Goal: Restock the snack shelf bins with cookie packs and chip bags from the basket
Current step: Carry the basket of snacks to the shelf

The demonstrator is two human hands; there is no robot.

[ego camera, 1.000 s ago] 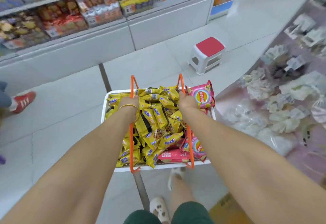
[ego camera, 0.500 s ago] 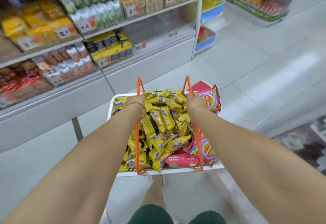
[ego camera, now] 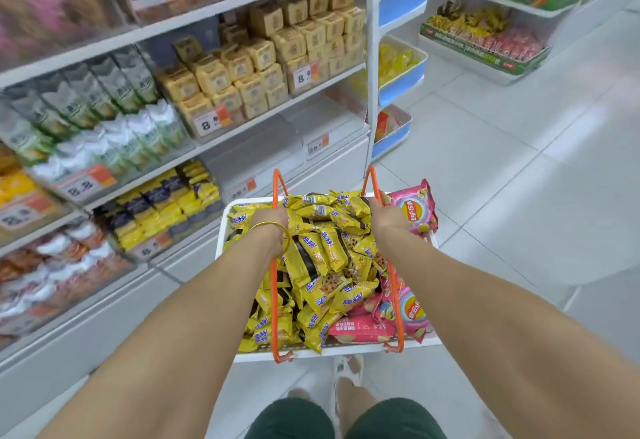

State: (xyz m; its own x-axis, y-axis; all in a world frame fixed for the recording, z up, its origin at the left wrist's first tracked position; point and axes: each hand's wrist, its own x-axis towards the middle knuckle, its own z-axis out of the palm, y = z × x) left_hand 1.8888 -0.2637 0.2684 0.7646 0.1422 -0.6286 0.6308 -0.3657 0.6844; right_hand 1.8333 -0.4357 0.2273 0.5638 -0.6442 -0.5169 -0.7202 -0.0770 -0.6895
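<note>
Basket (ego camera: 332,354) hangs straight ahead of you, long axis pointing away, left hand (ego camera: 268,222) and right hand (ego camera: 382,217) each gripping an orange handle (ego camera: 274,300), cookie packs (ego camera: 322,258) and chip bags (ego camera: 414,212) inside; shelf bins (ego camera: 270,148) sit to your left, so the left hand's nearer.

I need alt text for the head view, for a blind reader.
The left hand and right hand each grip an orange handle of a white basket heaped with yellow cookie packs and pink chip bags, beside stocked snack shelves.
</note>
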